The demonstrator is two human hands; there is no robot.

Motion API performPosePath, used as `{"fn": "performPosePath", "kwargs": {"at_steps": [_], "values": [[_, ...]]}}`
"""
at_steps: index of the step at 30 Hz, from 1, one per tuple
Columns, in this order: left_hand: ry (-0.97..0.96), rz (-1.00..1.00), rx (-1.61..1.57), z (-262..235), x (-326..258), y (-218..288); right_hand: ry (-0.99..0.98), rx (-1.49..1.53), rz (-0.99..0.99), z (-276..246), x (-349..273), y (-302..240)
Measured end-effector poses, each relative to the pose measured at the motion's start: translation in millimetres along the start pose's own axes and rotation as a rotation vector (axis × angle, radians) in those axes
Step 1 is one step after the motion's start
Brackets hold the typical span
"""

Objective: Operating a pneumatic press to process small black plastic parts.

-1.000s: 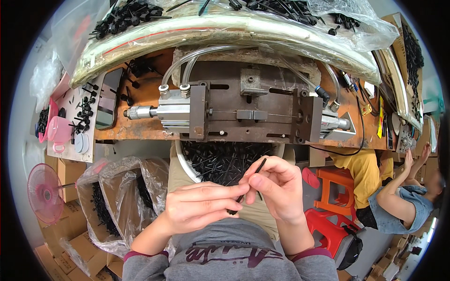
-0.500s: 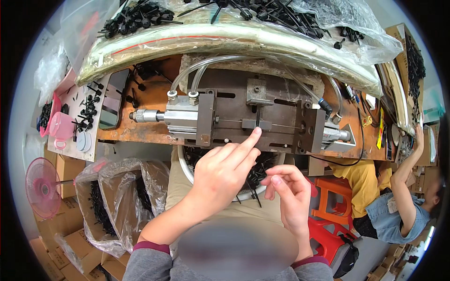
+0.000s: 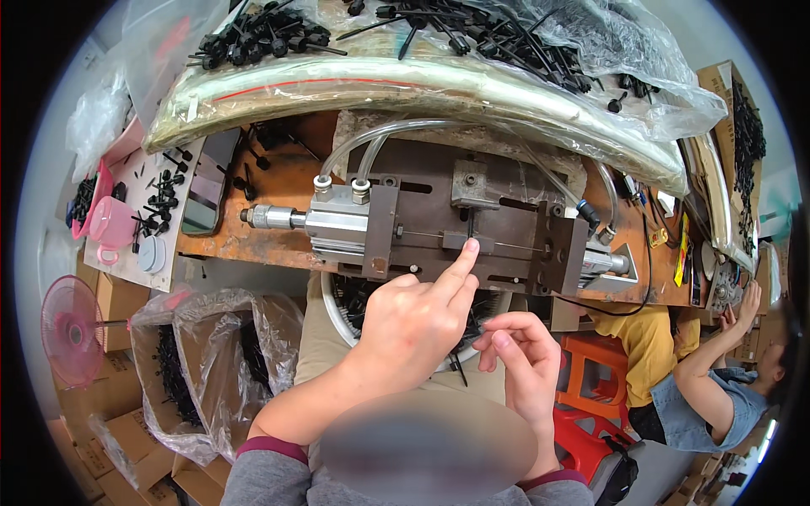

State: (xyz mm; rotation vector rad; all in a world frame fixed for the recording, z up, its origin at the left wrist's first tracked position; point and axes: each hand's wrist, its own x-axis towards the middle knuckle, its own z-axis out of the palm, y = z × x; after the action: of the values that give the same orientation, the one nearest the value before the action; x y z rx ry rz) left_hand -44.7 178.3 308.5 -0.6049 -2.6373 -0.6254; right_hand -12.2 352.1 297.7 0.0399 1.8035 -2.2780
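My left hand (image 3: 413,316) reaches over a dark metal fixture (image 3: 422,181) with its index finger stretched out. That fingertip touches the near end of a thin black stem (image 3: 471,223), at a small grey block (image 3: 456,242) in the fixture's middle. The other fingers of this hand are bent, and I see nothing held in them. Lower and to the right, my right hand (image 3: 527,358) hovers with its fingers loosely curled and thumb apart; nothing shows in it. Beneath the hands, a white-rimmed basket (image 3: 332,316) on my lap contains black stemmed parts, partly hidden.
Silver air cylinders (image 3: 337,232) with clear hoses flank the fixture. Behind it, black parts (image 3: 266,38) lie on a plastic-wrapped bundle (image 3: 405,80). A phone (image 3: 211,177) and pink cup (image 3: 112,223) are at left, above a pink fan (image 3: 74,331). A co-worker (image 3: 713,396) sits at right.
The view has shifted slightly, so the bench appears lower and further right. My index finger stays on the stem, and my right hand hardly moves. The co-worker's raised hand has come down.
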Motion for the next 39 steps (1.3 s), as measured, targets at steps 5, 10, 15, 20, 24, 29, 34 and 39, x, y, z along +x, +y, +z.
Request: {"fn": "performPosePath", "kwargs": {"at_steps": [5, 10, 15, 20, 24, 29, 34, 39], "values": [[0.014, 0.0, 0.0, 1, 0, 1, -0.006, 0.0, -0.025, 1, -1, -5], [0.01, -0.007, -0.032, 3, -1, -1, -0.017, -0.061, -0.137, 4, 7, -23], [0.026, 0.014, -0.051, 2, -2, -3, 0.164, -0.456, -0.575, 15, 38, -69], [-0.01, 0.03, -0.044, -2, -4, -1, 0.258, -0.823, -1.01, 31, 105, -125], [-0.072, 0.035, -0.137, -14, -17, 4, 0.196, -1.259, -1.044, 35, 158, -152], [-0.191, 0.073, -0.375, -15, -51, 10, 0.175, -1.642, -0.924, 45, 206, -166], [-0.313, -0.004, -0.436, -19, -65, 5, 0.088, -1.727, -0.738, 41, 233, -170], [-0.298, 0.02, -0.479, -16, -74, 1, -0.08, -1.743, -0.723, 41, 239, -181]]}}
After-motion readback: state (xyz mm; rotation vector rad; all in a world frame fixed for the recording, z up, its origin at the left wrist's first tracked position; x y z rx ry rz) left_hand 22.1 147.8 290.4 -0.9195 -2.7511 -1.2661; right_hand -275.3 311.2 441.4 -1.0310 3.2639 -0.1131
